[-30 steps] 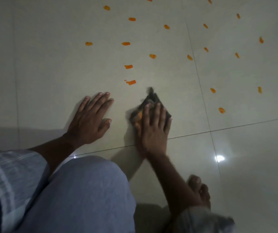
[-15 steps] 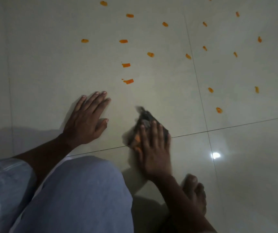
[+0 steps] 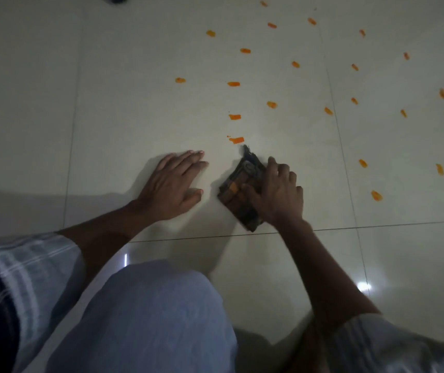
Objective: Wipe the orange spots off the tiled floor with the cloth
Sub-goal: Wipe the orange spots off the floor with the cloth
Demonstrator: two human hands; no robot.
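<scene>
Moved: since half a second ago the right hand [image 3: 276, 196] has slid the cloth [image 3: 242, 189] forward off the grout line [image 3: 376, 226] toward the nearest spot; the left hand [image 3: 174, 184] keeps its place on the floor.
Knee: a grey-clad knee [image 3: 145, 313] fills the near foreground, so the person crouches low, probably to put weight into the wiping.
Left hand: flat on the floor [image 3: 124, 125], fingers straight and close together, holding nothing; it looks like a prop that carries the body while the other arm works.
Right hand: lies on the cloth's right half, fingers bent over its far edge and thumb pressed on top, so it grips and presses at once, which should stop the cloth slipping under a stroke.
Cloth: dark, folded into a pad, lying flat on the tile between the two hands; orange smears show on its upper face, and its frayed tip points at the nearest spot.
Nearest spot: an orange smear [image 3: 236, 140] just beyond the cloth's tip, not yet touched; likely the next target.
Far spots: many orange marks [image 3: 271, 104] are scattered over the tiles ahead and to the right, well apart from the cloth, so most of the job seems left.
</scene>
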